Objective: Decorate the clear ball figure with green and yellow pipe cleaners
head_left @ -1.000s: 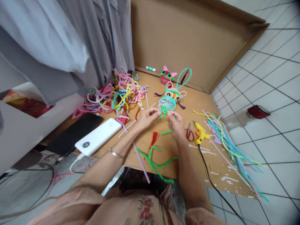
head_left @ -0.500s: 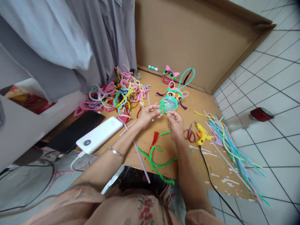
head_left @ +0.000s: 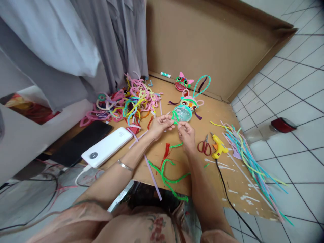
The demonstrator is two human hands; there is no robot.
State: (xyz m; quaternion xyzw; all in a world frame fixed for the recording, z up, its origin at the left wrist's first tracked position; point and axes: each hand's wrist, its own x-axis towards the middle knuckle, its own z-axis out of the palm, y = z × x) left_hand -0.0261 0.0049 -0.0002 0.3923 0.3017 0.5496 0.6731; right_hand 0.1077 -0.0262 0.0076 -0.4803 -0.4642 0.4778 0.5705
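Between my two hands is a bent green pipe cleaner (head_left: 175, 116). My left hand (head_left: 161, 125) pinches it from the left, fingers closed. At its lower right end, my right hand (head_left: 186, 133) closes thumb and finger on it. Just beyond lies a clear round plastic piece (head_left: 184, 114) rimmed in turquoise. Behind that rests a pipe-cleaner animal face (head_left: 189, 101) with pink loop ears and purple tassels. Below my hands, twisted green pipe cleaners (head_left: 165, 175) and a red tassel (head_left: 166, 152) lie on the board.
Red-handled scissors (head_left: 204, 146) and a yellow glue gun (head_left: 218, 145) lie at right, beside a bundle of pipe cleaners (head_left: 249, 157). A tangled heap of pipe cleaners (head_left: 136, 98), a white power bank (head_left: 107, 146) and a black phone (head_left: 82, 141) are at left. A cardboard wall (head_left: 197, 40) stands behind.
My right hand has moved slightly left and down, closer to my left hand. The green pipe cleaner's two upright strands now form a narrower, closed-looking loop.
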